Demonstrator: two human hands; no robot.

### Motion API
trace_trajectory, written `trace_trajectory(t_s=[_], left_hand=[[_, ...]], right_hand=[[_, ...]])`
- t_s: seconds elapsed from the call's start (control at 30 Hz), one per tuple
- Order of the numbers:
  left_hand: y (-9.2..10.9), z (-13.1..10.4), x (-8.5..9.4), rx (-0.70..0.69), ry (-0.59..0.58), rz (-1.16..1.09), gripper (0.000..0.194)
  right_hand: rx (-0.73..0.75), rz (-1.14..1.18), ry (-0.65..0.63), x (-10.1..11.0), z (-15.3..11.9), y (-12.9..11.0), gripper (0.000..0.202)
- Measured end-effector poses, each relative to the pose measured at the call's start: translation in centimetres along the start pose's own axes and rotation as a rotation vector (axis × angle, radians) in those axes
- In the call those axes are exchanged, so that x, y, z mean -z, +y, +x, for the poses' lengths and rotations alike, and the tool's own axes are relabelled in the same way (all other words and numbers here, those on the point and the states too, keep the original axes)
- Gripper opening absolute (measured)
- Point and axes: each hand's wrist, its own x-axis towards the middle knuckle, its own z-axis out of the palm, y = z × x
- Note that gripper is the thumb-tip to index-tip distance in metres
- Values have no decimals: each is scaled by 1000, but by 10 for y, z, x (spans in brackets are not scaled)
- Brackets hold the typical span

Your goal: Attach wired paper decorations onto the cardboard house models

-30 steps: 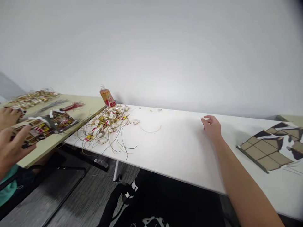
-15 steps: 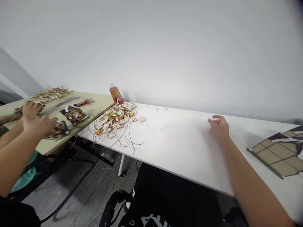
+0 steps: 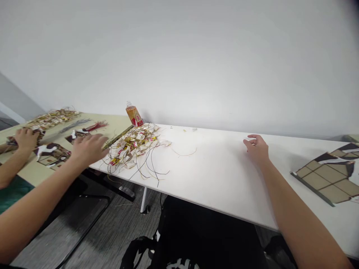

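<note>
My left hand (image 3: 89, 150) is over the right edge of the yellow table, its fingers stretched out and nothing seen in them. Partly behind it lies a house-shaped cutout with a white snowy roof (image 3: 76, 134); whether I touch it cannot be made out. To the left lies another house cutout (image 3: 52, 155). On the right, my right hand (image 3: 256, 147) is just over the white table (image 3: 218, 168), thumb and fingers loosely curved and apart, with nothing visible between them. Farther right lies a large house-shaped panel (image 3: 327, 175) with tan squares and dark edging.
A tangled heap of small striped tags with strings (image 3: 134, 144) covers the white table's left end. Behind it stands a drink bottle (image 3: 134, 115). Red strings (image 3: 97, 126) and another tag heap (image 3: 53, 118) lie on the yellow table, where a co-worker's hand (image 3: 26, 140) rests on a cutout.
My left hand has moved right, from the nearer house cutout toward the one beside the red strings. The nearer cutout now lies uncovered. My right hand has stayed nearly still.
</note>
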Motion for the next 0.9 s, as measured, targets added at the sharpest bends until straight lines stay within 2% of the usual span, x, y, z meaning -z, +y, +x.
trace_trajectory(t_s=[0.07, 0.2, 0.3, 0.4, 0.5, 0.63, 0.73, 0.9], left_hand=[[45, 7, 7, -108, 117, 73, 41], [125, 23, 22, -322, 289, -21, 37], [164, 38, 25, -413, 262, 13, 42], [181, 52, 19, -419, 166, 117, 36], [181, 62, 10, -418, 113, 173, 27], [160, 68, 5, -391, 94, 153, 32], [131, 72, 11, -329, 52, 100, 29], [69, 86, 21, -180, 11, -2, 36]], right_hand=[[6, -2, 6, 0, -1, -1, 37], [24, 11, 6, 2, -5, -5, 38], [32, 16, -1, 3, -7, -10, 36], [49, 22, -15, 2, -8, -12, 35], [66, 29, -40, 0, -8, -12, 34], [90, 27, -70, -2, -7, -12, 33], [91, 4, -72, -3, -5, -10, 31], [95, 3, -70, -3, -3, -8, 30]])
